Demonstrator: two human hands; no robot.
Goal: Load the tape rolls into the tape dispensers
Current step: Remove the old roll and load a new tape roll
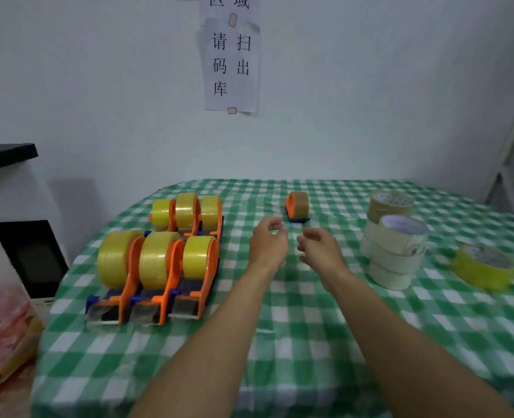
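Tape dispensers (159,267), orange, six of them, stand in two rows of three on the left of the checked counter (280,333), and each one carries a yellow roll (154,260). A seventh dispenser (297,208) stands alone toward the back of the counter, holding a brown roll. It is just beyond the person's two hands.

The left hand (268,244) and the right hand (322,250) hover close together above the cloth, near that lone dispenser but apart from it. The fingers of both are half-curled and relaxed, and I can see nothing grasped in either. The hands are blurred, so a strip of clear tape between them could be missed.

On the right, well apart from the loaded rows, the loose rolls wait. There is a stack of pale rolls (397,257), a brown loose roll (390,203) on a pile just behind them, and a yellow loose roll (485,267) lying flat near the counter's edge.

Judging by this, most of the job looks done: seven dispensers in view are loaded. Several rolls are still loose, yet I see no empty dispenser for them, so I cannot tell whether more loading is to come.

A paper notice (231,64) hangs on the wall behind.
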